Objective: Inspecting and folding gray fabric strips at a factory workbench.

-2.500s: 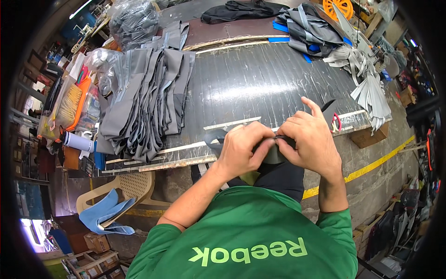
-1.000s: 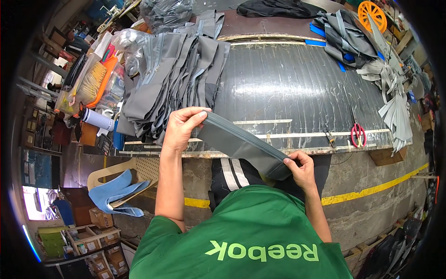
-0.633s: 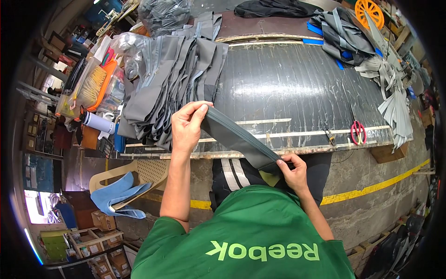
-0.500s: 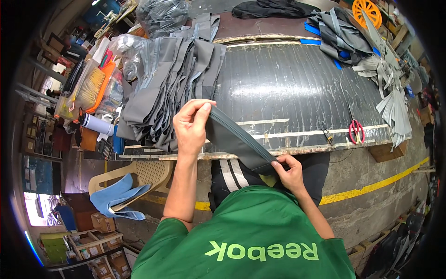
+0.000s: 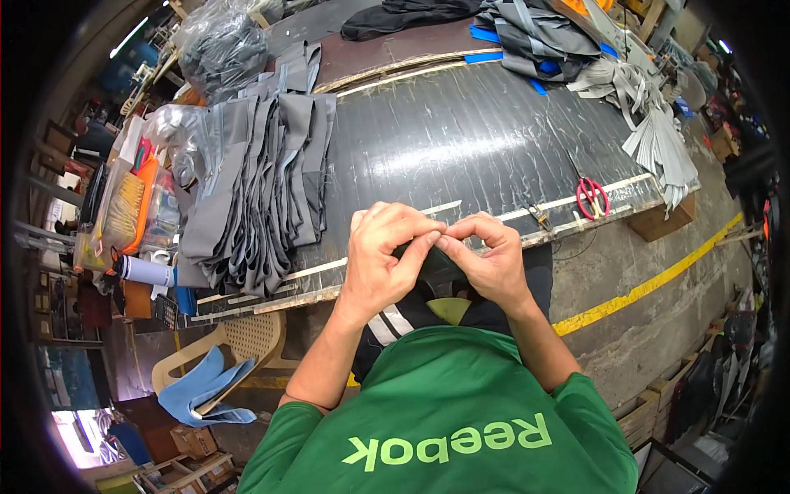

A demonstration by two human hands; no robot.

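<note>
Head view: dark, glossy, streaked worktop (image 5: 395, 123) spans the area ahead of the person, front edge climbing to the right in frame and passing behind the hands. Tall pile of matte grey fabric strips (image 5: 255, 189) sits on its left part, long axes roughly front to back; left hand is nearer to it, but well apart. Sheaf of pale grey flat strips (image 5: 658, 152) hangs over the right end, far side of the right hand.

Left hand (image 5: 387, 259) and right hand (image 5: 485, 255) meet at the fingertips, roughly centred on the torso. Both narrow: thumb against forefinger, pinching what looks like the top edge of a dark grey fabric piece (image 5: 442, 267).

Key relation: piece is directly between the hands, dropping from the fingertips toward the lap, apparently on the person's side of the worktop edge. Neither hand is nearer; both are at it. Long axis: can't tell, fingers and palms cover most of it.

Red-handled metal scissors (image 5: 593, 195) lie near the front edge, right-hand side. Small metal snips (image 5: 539, 216) lie between those and the right hand, touching neither.
</note>
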